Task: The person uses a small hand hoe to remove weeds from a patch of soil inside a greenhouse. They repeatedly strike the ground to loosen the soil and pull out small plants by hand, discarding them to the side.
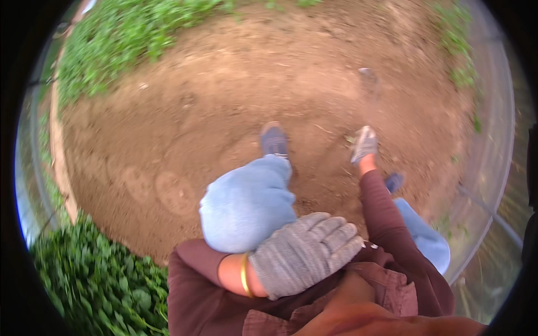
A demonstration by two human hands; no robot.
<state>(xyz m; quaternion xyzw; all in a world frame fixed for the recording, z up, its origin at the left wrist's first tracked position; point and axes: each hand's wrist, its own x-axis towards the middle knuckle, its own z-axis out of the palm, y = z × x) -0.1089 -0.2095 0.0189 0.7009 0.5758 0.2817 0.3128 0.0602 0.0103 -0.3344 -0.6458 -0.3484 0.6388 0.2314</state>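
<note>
My left hand (304,254), in a grey knit glove with a gold-coloured bangle at its wrist, lies across the front of my body beside my bent knee (243,206). Its fingers are extended and slightly apart; the palm is hidden. Small white bits (370,245) show by its fingertips. Lower down, at the end of an outstretched arm, my right hand (365,145) wears a pale, soiled glove and is close to the bare soil (235,109). Blur hides whether it holds anything. A small green scrap (349,138) is beside it.
Low green plants grow at upper left (122,42) and denser leafy plants (105,285) at lower left. Clear plastic sheeting (483,168) curves along the right. A small blurred object (365,72) appears ahead on the soil. My shoe (274,140) stands on the ground.
</note>
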